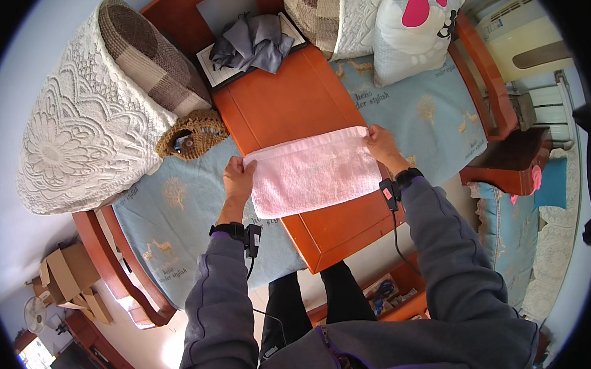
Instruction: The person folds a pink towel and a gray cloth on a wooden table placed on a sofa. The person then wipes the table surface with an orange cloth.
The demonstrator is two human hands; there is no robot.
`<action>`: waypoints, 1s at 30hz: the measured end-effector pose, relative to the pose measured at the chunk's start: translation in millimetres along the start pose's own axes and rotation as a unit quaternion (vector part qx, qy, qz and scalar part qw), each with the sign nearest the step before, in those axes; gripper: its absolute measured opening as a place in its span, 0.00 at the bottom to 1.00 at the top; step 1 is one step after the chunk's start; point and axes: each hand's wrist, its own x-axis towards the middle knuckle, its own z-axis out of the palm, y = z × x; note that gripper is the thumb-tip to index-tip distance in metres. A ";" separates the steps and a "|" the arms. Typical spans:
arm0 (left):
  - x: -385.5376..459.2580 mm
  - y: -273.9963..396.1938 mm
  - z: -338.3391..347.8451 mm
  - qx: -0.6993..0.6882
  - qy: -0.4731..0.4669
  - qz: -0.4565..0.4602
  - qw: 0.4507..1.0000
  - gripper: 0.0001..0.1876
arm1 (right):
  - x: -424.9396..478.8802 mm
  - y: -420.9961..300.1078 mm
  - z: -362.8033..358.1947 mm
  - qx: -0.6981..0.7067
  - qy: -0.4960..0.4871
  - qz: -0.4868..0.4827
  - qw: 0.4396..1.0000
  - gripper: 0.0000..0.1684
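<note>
A pink towel (pixel 318 175) is stretched out between my two hands, its long far edge pulled fairly straight. My left hand (pixel 239 180) pinches the far left corner. At the far right corner, my right hand (pixel 383 146) grips the cloth between thumb and fingers. The towel spans the reddish-brown wooden table (pixel 295 103), and its lower edge hangs towards me. Whether its underside touches the tabletop, I cannot tell.
Grey cloth (pixel 254 42) lies bunched on a white board at the table's far end. A brown woven basket (pixel 193 135) sits left of the table. Blue covered seats (pixel 175 207) flank it, with rolled quilts (pixel 78 116) and a cartoon pillow (pixel 410 35) on them.
</note>
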 end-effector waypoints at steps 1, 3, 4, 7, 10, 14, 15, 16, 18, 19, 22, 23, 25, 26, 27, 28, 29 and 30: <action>-1.4 1.9 0.1 0.032 0.011 0.010 0.999 0.12 | -0.8 2.7 0.1 0.010 0.007 -0.001 1.000 0.12; -2.0 4.6 2.0 0.053 0.026 0.019 0.998 0.13 | -1.4 6.1 -0.3 0.024 0.030 0.010 0.999 0.12; -1.6 4.3 4.4 0.072 0.028 0.014 0.997 0.14 | -1.7 6.3 0.3 0.001 0.022 -0.001 1.000 0.12; 0.8 -1.8 15.1 0.104 0.058 0.029 0.992 0.17 | -7.0 -2.8 4.4 -0.084 0.057 -0.012 0.995 0.12; -5.0 -12.9 20.3 0.148 0.100 0.001 0.984 0.22 | -25.6 -26.4 7.3 -0.158 0.110 -0.043 0.980 0.18; -31.2 -26.8 14.6 0.100 0.108 -0.042 0.988 0.28 | -64.0 -69.2 13.1 -0.246 0.173 -0.235 0.924 0.31; -40.3 -30.3 13.7 0.079 0.095 -0.042 0.991 0.28 | -76.1 -81.4 27.2 -0.213 0.131 -0.248 0.936 0.34; -48.6 -33.7 14.4 0.045 0.076 -0.043 0.995 0.29 | -85.9 -91.2 41.6 -0.237 0.089 -0.274 0.928 0.34; -61.5 -39.7 18.0 0.000 0.049 -0.054 0.997 0.29 | -90.2 -98.4 61.4 -0.177 0.045 -0.309 0.933 0.34; -65.9 -41.8 21.0 0.005 0.055 -0.054 0.997 0.28 | -88.4 -99.7 70.6 -0.167 0.051 -0.317 0.932 0.35; -69.3 -45.3 28.4 0.017 0.051 -0.052 0.997 0.26 | -79.5 -99.6 83.5 -0.200 0.080 -0.263 0.941 0.34; -69.2 -45.7 29.9 0.025 0.051 -0.046 0.997 0.26 | -77.8 -99.3 83.3 -0.193 0.083 -0.276 0.938 0.34; -67.2 -46.4 28.9 0.036 0.052 -0.040 0.997 0.25 | -77.1 -101.4 79.4 -0.215 0.045 -0.264 0.939 0.35; -67.1 -46.9 27.6 0.040 0.052 -0.041 0.997 0.25 | -81.4 -102.9 77.1 -0.194 0.068 -0.276 0.939 0.36; -66.5 -47.7 25.8 0.044 0.050 -0.058 0.996 0.25 | -83.9 -105.2 76.2 -0.191 0.073 -0.276 0.939 0.36; -66.9 -48.7 25.2 0.020 0.056 -0.041 0.997 0.26 | -88.0 -106.4 75.7 -0.191 0.075 -0.270 0.941 0.37; -66.9 -49.9 23.9 0.024 0.058 -0.025 0.998 0.26 | -91.0 -107.8 77.1 -0.194 0.087 -0.270 0.939 0.37; -67.6 -51.3 23.6 0.031 0.054 -0.025 0.998 0.26 | -93.4 -108.0 79.0 -0.235 0.044 -0.250 0.938 0.38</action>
